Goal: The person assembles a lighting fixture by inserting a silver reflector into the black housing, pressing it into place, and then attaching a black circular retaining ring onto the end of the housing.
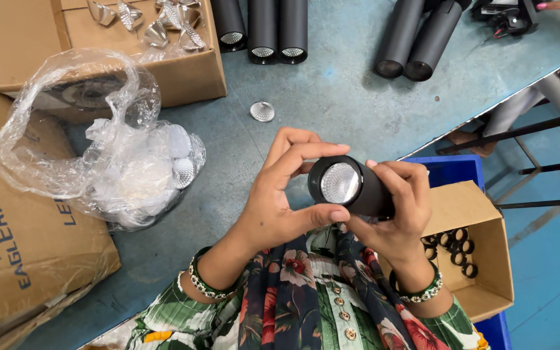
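Both hands (332, 207) hold black lamp (351, 186); box (481, 285) holds black rings (455, 246).

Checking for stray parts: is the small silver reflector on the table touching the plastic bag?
No, the silver reflector lies alone on the table, apart from the plastic bag.

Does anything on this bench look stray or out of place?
One small silver reflector cup lies alone on the blue-grey table, apart from the ones heaped in the cardboard box and the clear plastic bag. Otherwise nothing stands out: both hands hold a black lamp tube.
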